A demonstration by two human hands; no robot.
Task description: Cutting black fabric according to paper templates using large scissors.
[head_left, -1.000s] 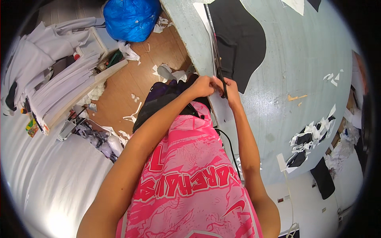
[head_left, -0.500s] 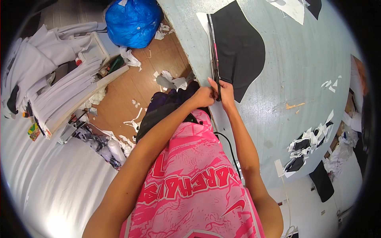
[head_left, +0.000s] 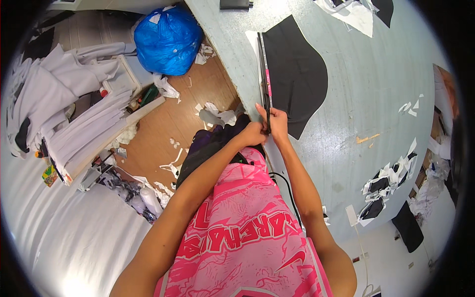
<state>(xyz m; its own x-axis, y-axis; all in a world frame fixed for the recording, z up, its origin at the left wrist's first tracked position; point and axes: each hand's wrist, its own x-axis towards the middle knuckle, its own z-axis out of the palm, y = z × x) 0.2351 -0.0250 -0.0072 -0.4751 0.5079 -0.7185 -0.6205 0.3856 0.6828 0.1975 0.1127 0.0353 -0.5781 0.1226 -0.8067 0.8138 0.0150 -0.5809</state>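
Two bare hands meet at the left edge of the worktop (head_left: 356, 94). The right hand (head_left: 277, 123) is closed around the handle end of a pair of black scissors (head_left: 267, 105), with the thumb stretched out along their left side. The blades point away from the person, roughly in line with that edge. Just beside it, the left hand (head_left: 254, 134) has its fingers curled in (whether they pinch anything, I cannot tell).

A black cloth (head_left: 299, 74) lies flat near the worktop's left edge, directly right of the scissors, its far right side curving outward. Along its left side runs a narrow printed band (head_left: 267, 81), partly pink, and a white margin (head_left: 252, 39) shows beyond that near the top.

A small black case (head_left: 234, 4) sits close to the upper left corner of the worktop. White and black offcuts (head_left: 358, 17) lie farther right along the top, and a heap of scraps (head_left: 388, 180) lies toward the lower right corner. On the floor (head_left: 208, 81), past the left edge, stands a full blue bag (head_left: 169, 42).
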